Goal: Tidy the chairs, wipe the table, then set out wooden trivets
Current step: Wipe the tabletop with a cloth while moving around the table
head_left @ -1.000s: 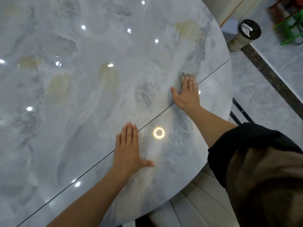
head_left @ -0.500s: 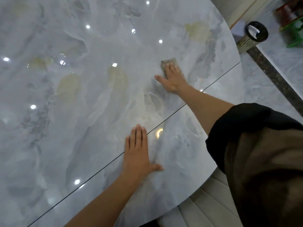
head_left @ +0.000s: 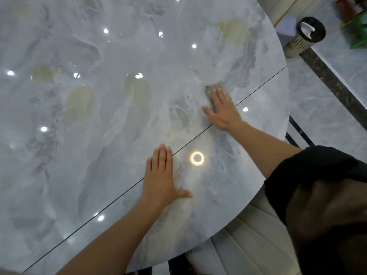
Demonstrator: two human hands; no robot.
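A large round table [head_left: 89,155] with a glossy grey marble top fills most of the view; a thin dark seam runs diagonally across it. My right hand [head_left: 223,110] lies flat on a small brownish-grey cloth [head_left: 213,87], pressing it to the tabletop just above the seam; only the cloth's far edge shows past my fingertips. My left hand [head_left: 161,177] rests palm down on the table nearer to me, fingers together, thumb out, with nothing under it. No wooden trivets are in view.
A cream padded chair [head_left: 248,239] is tucked under the table's near right edge. On the tiled floor at the top right stands a perforated bin [head_left: 303,37] with a black rim. A green object [head_left: 357,34] lies beyond it.
My right hand slid the cloth from the seam out toward the table's centre, then back toward the seam. My left hand stayed planted.
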